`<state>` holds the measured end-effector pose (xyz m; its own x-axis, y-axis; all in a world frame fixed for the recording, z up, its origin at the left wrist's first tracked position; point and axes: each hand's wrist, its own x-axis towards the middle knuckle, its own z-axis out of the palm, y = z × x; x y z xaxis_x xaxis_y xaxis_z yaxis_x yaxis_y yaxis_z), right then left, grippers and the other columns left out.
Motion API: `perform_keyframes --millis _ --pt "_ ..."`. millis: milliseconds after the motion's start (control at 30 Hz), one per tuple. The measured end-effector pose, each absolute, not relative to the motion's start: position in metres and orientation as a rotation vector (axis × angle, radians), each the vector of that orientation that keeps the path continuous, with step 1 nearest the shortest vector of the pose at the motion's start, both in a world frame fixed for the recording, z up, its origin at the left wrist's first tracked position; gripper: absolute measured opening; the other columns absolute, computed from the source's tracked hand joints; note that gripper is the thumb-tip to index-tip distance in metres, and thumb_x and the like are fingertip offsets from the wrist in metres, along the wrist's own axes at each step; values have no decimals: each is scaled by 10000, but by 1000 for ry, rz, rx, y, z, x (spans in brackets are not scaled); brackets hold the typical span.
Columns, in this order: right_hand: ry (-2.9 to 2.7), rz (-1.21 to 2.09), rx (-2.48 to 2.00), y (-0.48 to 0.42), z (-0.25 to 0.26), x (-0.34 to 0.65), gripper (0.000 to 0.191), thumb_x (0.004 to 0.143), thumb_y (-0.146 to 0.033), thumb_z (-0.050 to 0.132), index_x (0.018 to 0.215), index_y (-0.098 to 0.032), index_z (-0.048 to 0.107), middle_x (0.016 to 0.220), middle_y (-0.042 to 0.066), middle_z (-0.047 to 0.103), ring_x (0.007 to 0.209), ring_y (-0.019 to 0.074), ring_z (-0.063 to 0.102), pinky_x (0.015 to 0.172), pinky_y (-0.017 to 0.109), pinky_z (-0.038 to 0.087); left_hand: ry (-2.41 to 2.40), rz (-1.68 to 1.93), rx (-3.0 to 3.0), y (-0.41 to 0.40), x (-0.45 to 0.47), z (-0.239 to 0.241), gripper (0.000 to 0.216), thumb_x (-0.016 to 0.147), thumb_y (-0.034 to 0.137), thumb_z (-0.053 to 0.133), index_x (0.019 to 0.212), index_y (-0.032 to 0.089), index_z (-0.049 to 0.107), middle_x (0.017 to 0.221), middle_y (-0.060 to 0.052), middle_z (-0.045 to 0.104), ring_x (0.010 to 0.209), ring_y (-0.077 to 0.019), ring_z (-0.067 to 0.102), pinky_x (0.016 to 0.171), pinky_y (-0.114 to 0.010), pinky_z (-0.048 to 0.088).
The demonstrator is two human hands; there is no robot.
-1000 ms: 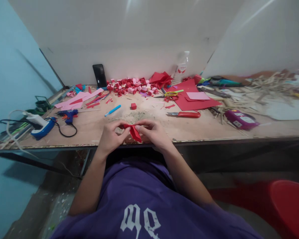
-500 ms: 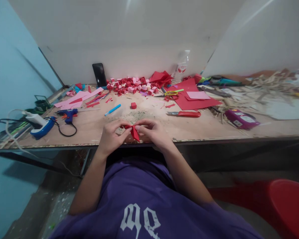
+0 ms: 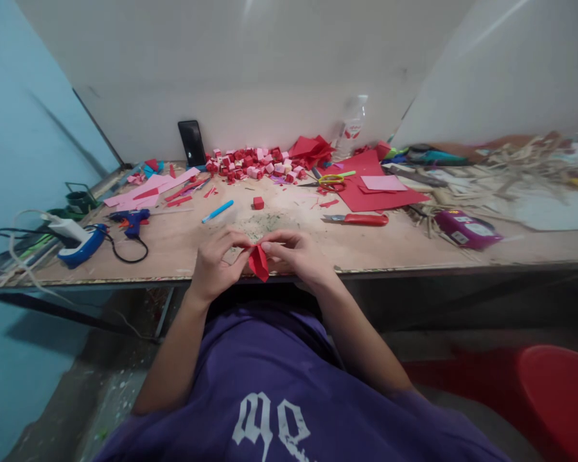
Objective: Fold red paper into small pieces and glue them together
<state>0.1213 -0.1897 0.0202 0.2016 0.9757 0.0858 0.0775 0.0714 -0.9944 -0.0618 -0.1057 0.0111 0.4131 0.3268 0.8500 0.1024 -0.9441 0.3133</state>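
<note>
Both my hands meet over the near edge of the wooden worktable (image 3: 390, 247). Between them is a small folded piece of red paper (image 3: 259, 262), its point hanging down. My left hand (image 3: 218, 262) pinches its left side with curled fingers. My right hand (image 3: 296, 254) pinches the right side, thumb and forefinger pressed on the fold. A patch of fine scraps lies on the table just beyond my fingers.
Farther back lie a red cube (image 3: 258, 203), a blue pen (image 3: 218, 212), a red utility knife (image 3: 359, 219), scissors (image 3: 331, 181), red paper sheets (image 3: 373, 192) and a heap of small red and pink boxes (image 3: 255, 164). A blue glue gun (image 3: 131, 221) lies left, a phone (image 3: 191, 144) leans on the wall.
The red paper has been turned and folded tighter between my fingers. My hands stay in the same place at the table edge.
</note>
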Motion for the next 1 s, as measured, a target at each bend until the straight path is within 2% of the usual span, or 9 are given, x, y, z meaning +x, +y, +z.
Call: perform_keyframes --millis 200,400,533,733,1000 --pt "-1097 1018 -1244 -189 19 122 250 763 -412 825 860 -189 771 741 18 759 646 177 723 598 272 569 281 1568 2551 -106 -61 9 110 893 88 664 905 197 656 888 -24 709 835 -166 691 789 -296 545" --pt "-1086 1022 -1203 -187 14 125 253 780 -412 826 896 -191 783 746 16 763 624 160 713 572 249 548 257 1597 2539 -109 -64 7 87 894 203 743 979 191 728 920 -47 708 841 -177 693 792 -316 560" --pt "-1080 1006 -1193 -186 13 125 233 780 -398 831 887 -195 786 756 18 770 625 159 716 564 243 546 295 1598 2482 -107 -64 9 75 920 174 695 925 203 764 929 -47 718 852 -176 704 808 -327 569" --pt "-1086 1027 -1184 -188 16 123 228 784 -393 830 876 -190 782 752 16 767 625 159 715 591 256 560 242 1526 2388 -103 -63 11 73 891 126 735 895 195 755 934 -34 760 857 -159 720 836 -306 563" --pt "-1079 1131 -1163 -191 21 121 284 736 -406 877 862 -171 780 705 13 753 599 143 694 567 229 539 246 1431 2322 -100 -63 11 71 862 175 795 879 179 727 846 -21 755 804 -157 712 776 -279 562"
